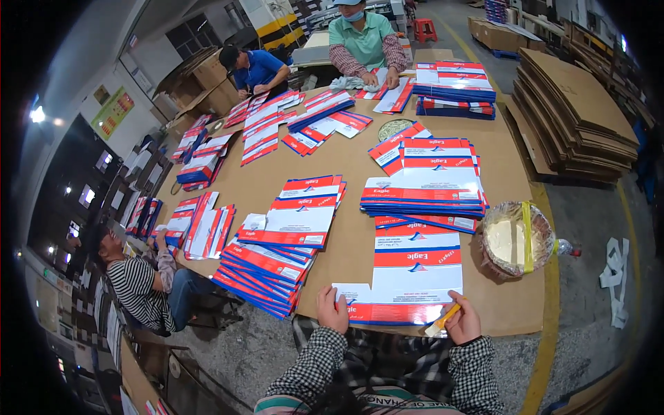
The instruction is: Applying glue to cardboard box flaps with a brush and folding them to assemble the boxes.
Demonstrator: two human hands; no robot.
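Note:
A flat printed carton sheet (415,277), white with red and blue bands, lies in front of me at the near table edge. My left hand (333,311) is closed on the small flap at its left side, thumb and fingers at the edge. In my right hand (464,320) is a brush (446,317) with a yellow handle, its pale bristles pointing down-left at the sheet's near right corner. Just beyond the sheet sits a thick stack of similar sheets (425,180). A fanned stack of cartons (270,256) lies to the left.
A plastic-lined tub of cream-coloured paste (507,242) stands at the table's right edge, a yellow strip across it. Co-workers handle cartons at the far side (363,52) (256,72) and left (138,283). Stacked brown cardboard (574,111) rises beyond the table's right side.

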